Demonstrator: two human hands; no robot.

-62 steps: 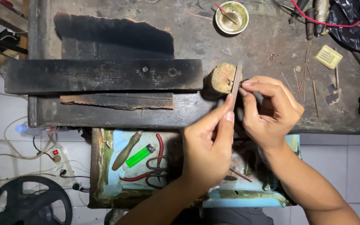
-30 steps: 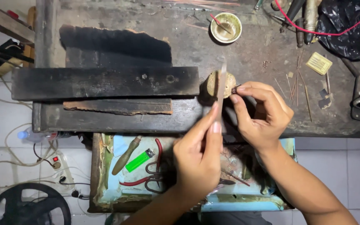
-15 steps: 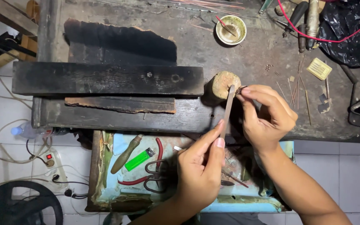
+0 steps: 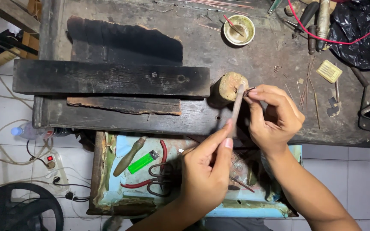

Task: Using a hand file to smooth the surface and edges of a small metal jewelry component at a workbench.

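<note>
Left hand [image 4: 206, 171] pinches a slim file [image 4: 236, 109] against the wooden peg [image 4: 232, 85]; right hand [image 4: 275, 115] clamps a tiny metal piece [image 4: 249, 91] on the peg's right edge. A hard stroke could flick it loose.

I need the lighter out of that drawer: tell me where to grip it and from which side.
Grip the green lighter across its long flat sides at mid-body, coming from above. It lies flat and slanted in the open drawer, metal end up-right, with the wooden-handled tool close on its left and red-handled pliers to its right.
</note>
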